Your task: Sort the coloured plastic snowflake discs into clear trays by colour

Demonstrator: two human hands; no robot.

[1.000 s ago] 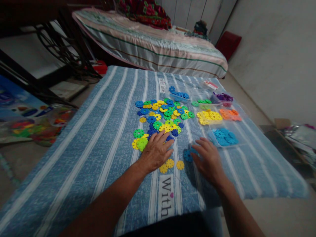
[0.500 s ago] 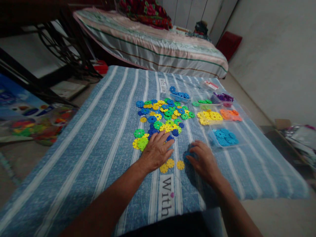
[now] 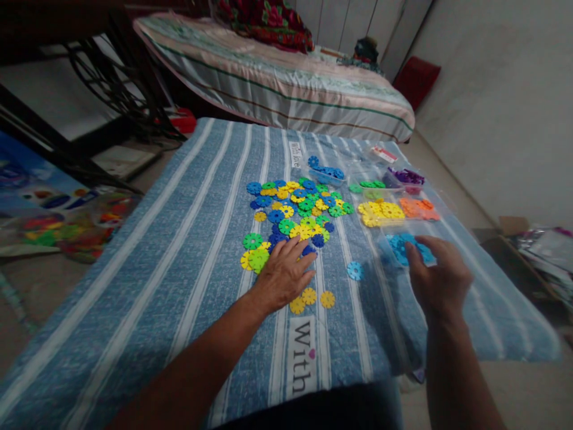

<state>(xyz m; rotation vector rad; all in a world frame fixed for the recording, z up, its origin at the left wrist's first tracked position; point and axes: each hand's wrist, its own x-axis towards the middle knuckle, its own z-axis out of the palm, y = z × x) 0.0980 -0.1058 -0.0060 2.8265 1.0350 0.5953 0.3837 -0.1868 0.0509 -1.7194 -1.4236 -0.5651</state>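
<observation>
In the head view, the left hand (image 3: 283, 273) is lying palm down on the blue striped cloth (image 3: 179, 251) covering the bench, at the six o'clock edge of the loose pile of snowflake discs (image 3: 293, 212). Its fingers are spreading flat and slightly apart, clamping nothing; they are probably pinning or steadying the near discs, since a green disc (image 3: 258, 259) is sitting just at its ten o'clock and three yellow discs (image 3: 312, 297) are lying touching or just beside the heel of the hand at five o'clock.

The right hand (image 3: 441, 279) is hovering at three o'clock from the pile, over the near end of the clear bag of light blue discs (image 3: 405, 246). Its fingers are curling loosely toward the bag; whether they are pinching a disc cannot be told, as the back of the hand is hiding the tips. A single light blue disc (image 3: 355, 270) is lying alone on the cloth between the two hands, apart from both.

Beyond the blue bag, toward twelve o'clock, sorted groups are sitting in a row: yellow discs (image 3: 380, 212), orange discs (image 3: 418, 207), green discs (image 3: 369, 185), purple discs (image 3: 405, 177), and a tray of dark blue discs (image 3: 326, 172). Keeping one colour per group seems to explain why the mixed pile is staying central and the bags to its right. A bed (image 3: 277, 89) is standing past the far edge.
</observation>
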